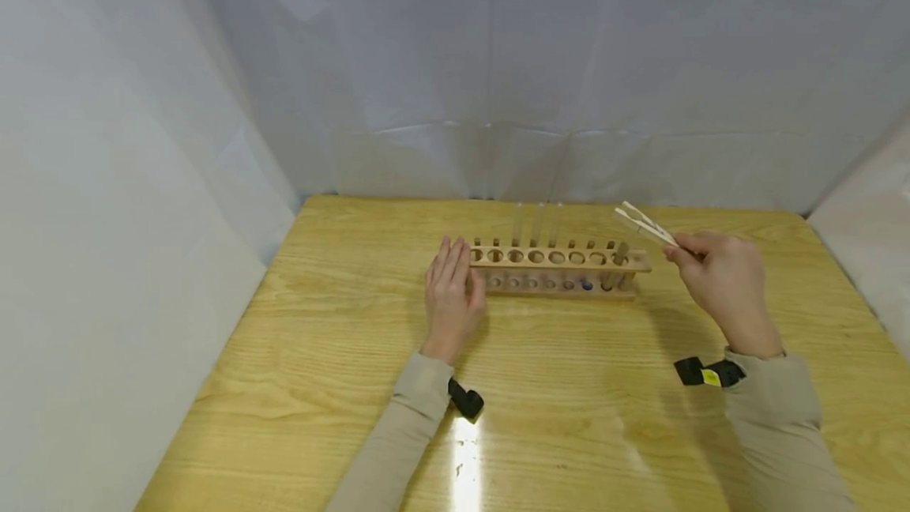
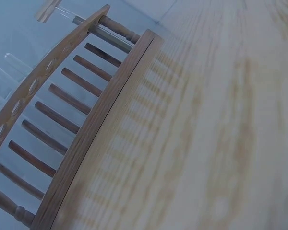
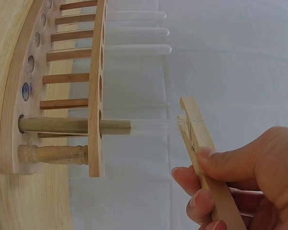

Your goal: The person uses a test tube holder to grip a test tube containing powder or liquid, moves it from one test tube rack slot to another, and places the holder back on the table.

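Observation:
A wooden test tube rack (image 1: pixel 554 257) stands on the table. Its left end is partly covered by my left hand (image 1: pixel 453 291), which rests against it with the fingers fairly straight and the thumb at the front. My right hand (image 1: pixel 721 283) grips a wooden test tube clamp (image 3: pixel 204 163). The clamp's tip is at the mouth of a test tube (image 3: pixel 117 126) in the rack's right-end hole; whether it pinches the glass, I cannot tell. That tube holds brownish-grey contents below a clear upper part. The left hand is out of sight in the left wrist view.
Several clear test tubes (image 3: pixel 139 50) sit upside down on the rack's back pegs. Something blue (image 1: pixel 586 285) shows at a lower hole near the right. Pale sheeting (image 1: pixel 455 62) hangs behind and beside the wooden table (image 1: pixel 320 338).

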{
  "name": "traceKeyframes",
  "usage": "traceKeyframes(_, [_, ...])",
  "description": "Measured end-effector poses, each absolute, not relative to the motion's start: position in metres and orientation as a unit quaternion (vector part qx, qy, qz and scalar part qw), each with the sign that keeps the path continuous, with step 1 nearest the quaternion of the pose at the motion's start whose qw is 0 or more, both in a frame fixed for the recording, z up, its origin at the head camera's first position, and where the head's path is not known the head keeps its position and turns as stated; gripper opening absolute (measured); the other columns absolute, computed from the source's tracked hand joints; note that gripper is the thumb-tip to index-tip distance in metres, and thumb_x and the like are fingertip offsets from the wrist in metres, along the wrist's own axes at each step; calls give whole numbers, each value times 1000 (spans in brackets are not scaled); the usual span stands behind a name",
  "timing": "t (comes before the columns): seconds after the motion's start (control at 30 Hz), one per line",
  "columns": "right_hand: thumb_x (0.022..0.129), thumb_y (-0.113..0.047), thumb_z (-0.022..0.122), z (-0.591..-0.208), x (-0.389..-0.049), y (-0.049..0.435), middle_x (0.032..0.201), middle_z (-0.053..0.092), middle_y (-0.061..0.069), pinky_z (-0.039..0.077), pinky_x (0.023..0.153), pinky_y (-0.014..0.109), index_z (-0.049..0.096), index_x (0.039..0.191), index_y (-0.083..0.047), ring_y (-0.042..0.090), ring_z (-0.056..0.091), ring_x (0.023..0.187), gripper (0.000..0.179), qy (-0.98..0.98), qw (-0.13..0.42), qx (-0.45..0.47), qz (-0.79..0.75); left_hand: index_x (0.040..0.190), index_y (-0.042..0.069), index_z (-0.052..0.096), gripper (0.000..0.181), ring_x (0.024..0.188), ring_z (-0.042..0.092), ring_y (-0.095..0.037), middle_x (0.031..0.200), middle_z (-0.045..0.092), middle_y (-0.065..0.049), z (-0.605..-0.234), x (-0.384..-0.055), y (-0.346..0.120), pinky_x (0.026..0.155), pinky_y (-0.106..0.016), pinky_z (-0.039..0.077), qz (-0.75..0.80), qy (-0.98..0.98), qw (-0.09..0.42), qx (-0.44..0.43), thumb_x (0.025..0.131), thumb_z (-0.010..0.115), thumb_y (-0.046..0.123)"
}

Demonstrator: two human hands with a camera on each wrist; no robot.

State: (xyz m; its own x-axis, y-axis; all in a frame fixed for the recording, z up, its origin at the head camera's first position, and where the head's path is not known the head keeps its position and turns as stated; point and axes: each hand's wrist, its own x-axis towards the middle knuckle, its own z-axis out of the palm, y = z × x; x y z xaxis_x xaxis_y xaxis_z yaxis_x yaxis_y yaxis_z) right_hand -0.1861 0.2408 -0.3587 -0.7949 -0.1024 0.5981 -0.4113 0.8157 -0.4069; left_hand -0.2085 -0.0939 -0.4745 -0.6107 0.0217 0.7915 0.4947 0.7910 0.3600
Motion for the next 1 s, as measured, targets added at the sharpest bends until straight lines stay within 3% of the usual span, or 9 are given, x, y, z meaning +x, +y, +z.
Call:
traceKeyframes(0.3, [84,-2,76,-358,-187,239,83,70,27,26,38,28,74,100,11,23,51,44,20,-909,283,147,268,133,-6,58,42,140,40,-32,138,57,-20,-474,-208,-94,111,-52,35,-284,-849,417,-153,97,48,13])
traceKeyframes(0.73, [85,-2,75,-359,-187,240,84,70,28,28,39,29,74,100,11,27,54,46,20,-908,287,146,268,131,-7,59,45,137,44,-35,136,58,-21,-470,-208,-93,109,-53,38,-274,-847,428,-155,87,61,1])
traceKeyframes(1.0, [83,-1,76,-359,-186,240,82,71,26,26,38,26,75,98,10,27,54,45,19,-904,299,149,266,133,-6,59,42,139,42,-31,139,56,-19,-472,-207,-93,110,-51,37,-278,-853,417,-148,93,54,9])
